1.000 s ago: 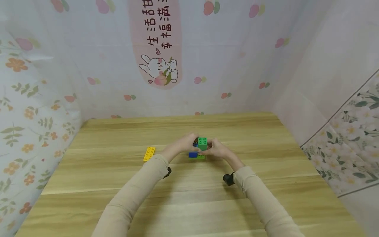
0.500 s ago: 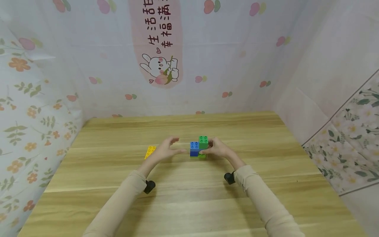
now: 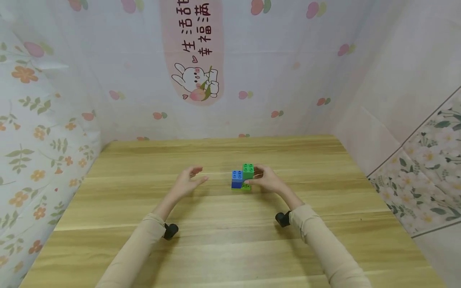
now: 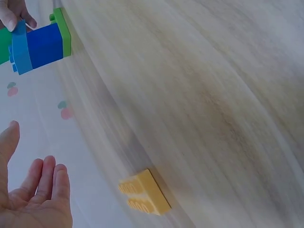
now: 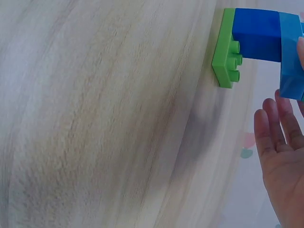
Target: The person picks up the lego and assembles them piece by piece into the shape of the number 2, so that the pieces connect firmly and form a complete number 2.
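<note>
A stack of toy building blocks stands upright on the table: a flat lime-green plate (image 5: 223, 52) at the bottom, a dark blue block (image 5: 256, 33) on one end, a light blue block (image 4: 21, 47) above, and a green block (image 3: 248, 171) on top at the right. My right hand (image 3: 268, 179) pinches the stack's right side near the light blue block's overhanging end, thumb in front, fingers behind. Off to the left, my left hand (image 3: 185, 182) hangs above the table holding nothing, fingers relaxed. Near it lies a yellow block (image 4: 145, 192), hidden behind this hand in the head view.
The wooden table (image 3: 230, 240) reaches back to a patterned curtain (image 3: 273, 80), which also hangs at both sides. A black wrist camera (image 3: 171, 231) sits below the left hand and another wrist camera (image 3: 282, 219) below the right.
My left hand has let go of the stack and moved left, now covering the yellow block in the head view. My right hand has stayed at the stack.
</note>
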Demonstrator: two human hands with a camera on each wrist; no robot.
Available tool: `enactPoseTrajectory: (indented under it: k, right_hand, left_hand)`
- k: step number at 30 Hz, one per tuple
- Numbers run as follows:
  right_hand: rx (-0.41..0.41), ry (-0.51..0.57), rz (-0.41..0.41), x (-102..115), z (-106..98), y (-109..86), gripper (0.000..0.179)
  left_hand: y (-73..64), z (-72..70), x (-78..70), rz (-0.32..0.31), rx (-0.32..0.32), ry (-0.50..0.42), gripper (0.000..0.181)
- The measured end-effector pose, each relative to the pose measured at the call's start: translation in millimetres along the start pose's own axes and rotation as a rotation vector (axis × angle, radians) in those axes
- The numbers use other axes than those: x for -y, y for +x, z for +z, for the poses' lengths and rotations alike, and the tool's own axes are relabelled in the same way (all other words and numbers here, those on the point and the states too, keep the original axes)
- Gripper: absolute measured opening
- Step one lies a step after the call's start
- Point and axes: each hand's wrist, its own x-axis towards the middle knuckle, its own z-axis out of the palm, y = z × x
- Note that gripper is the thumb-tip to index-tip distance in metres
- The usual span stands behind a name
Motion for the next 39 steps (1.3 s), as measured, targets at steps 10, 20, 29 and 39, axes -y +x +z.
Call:
enactPoseTrajectory:
  k: [10,20,29,39]
  right_hand:
    - [0.008,0.014,0.022,-0.7,-0.9,1.1,0.047]
    - [-0.02,0.047,0.008,-0.8,-1.2,0.9,0.052]
    - [-0.014,0.069,-0.035,-2.1,-2.3,0.1,0.05]
    - [-0.022,0.06,-0.035,-1.7,-2.0,1.6,0.047]
  left_hand:
    - [-5.5,-6.7,6.1,-0.035,-0.032,0.015,0.056]
    - [-18.1,-17.6,26.6,-0.101,-0.104,-0.01,0.057]
    - [-20.2,-18.7,36.4,-0.185,-0.155,0.108,0.061]
    - [-22.8,-8.6,42.6,-0.309,-0.163,0.175,0.074]
